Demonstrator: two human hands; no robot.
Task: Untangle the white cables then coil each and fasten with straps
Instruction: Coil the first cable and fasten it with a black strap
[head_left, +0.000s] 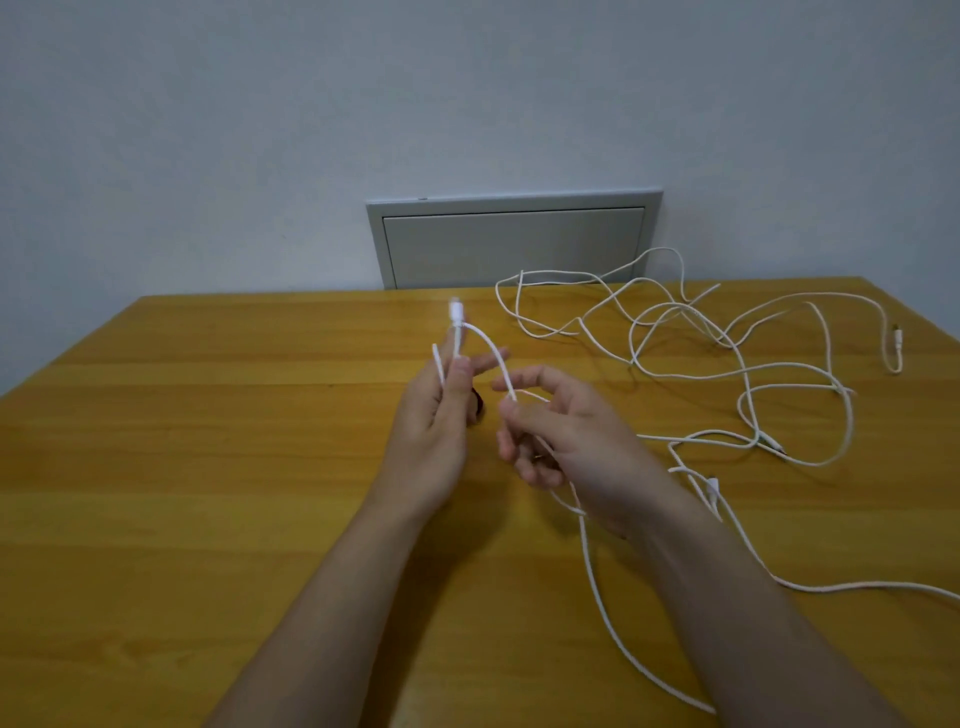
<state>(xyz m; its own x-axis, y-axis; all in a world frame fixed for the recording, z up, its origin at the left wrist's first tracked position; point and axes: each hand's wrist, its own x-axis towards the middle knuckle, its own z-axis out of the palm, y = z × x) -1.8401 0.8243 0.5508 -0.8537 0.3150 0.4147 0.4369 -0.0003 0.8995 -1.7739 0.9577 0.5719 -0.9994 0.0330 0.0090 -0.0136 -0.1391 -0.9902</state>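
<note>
My left hand (436, 421) is raised over the wooden table (208, 467) and pinches the end of a white cable under its thumb; the cable's plug (456, 313) sticks up above the fingers. From there the white cable (491, 353) arcs right into my right hand (561, 436), which pinches it between thumb and forefinger. It runs on below my right wrist and trails toward the near edge. More white cable (727, 353) lies in a loose tangle on the right half of the table. A small dark thing (479, 405) shows between my hands, mostly hidden.
A grey wall panel (514, 244) sits behind the table's far edge. A connector (897, 338) lies at the far right, another (712, 488) by my right wrist. Bare wood spans the table's left half.
</note>
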